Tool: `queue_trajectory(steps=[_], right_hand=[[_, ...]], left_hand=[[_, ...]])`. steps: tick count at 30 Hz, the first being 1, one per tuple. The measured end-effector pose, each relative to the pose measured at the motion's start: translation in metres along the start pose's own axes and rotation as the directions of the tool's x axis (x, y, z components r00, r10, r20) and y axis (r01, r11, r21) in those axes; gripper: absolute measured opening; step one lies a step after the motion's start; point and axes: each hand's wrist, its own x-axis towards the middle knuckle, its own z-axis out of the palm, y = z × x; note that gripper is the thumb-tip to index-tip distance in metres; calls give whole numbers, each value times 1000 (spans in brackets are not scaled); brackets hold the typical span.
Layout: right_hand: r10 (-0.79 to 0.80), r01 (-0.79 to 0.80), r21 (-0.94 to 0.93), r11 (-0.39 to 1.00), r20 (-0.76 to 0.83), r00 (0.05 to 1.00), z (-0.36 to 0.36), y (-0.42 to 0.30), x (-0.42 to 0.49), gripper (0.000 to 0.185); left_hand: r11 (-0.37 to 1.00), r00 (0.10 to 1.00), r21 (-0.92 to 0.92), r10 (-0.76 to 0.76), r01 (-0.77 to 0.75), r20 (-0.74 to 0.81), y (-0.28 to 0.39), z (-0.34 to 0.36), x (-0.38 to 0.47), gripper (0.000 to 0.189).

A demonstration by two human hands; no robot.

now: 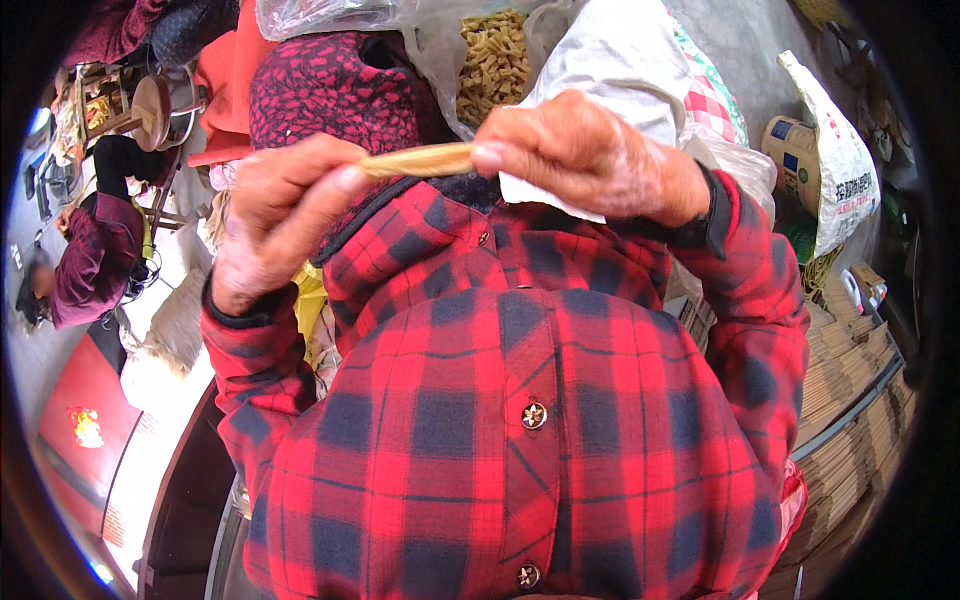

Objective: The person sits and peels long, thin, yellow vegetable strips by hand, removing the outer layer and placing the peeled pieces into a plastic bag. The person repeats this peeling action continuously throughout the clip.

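Observation:
Between my two hands a short, tan, slightly twisted strip (420,160) is stretched nearly level above my lap; its material is hard to tell. My left hand (281,214) pinches one end between thumb and fingers. At the other end, my right hand (585,157) grips the strip the same way, a little blurred. Just beyond the hands, an open clear plastic bag (431,67) contains many small tan pieces (491,64) of a similar colour. A white cloth (615,60) covers my right leg, and part of it hangs below my right hand.
Flattened cardboard (847,450) is stacked at the right, near a white printed sack (844,157) and a tan printed package (791,161). At the left are an orange-red plastic chair (225,97), a round wooden piece (151,112) and a seated person (97,255).

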Motion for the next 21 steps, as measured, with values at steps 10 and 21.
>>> queue_trajectory(steps=[10,21], right_hand=[[2,2,87,996,-53,999,-25,6,6,24],[333,-303,246,921,-92,938,-29,22,-20,28]], left_hand=[[931,901,-362,-199,50,-386,-28,-42,-35,21],[872,871,-489,-239,-1,-429,-49,-41,-45,18]])
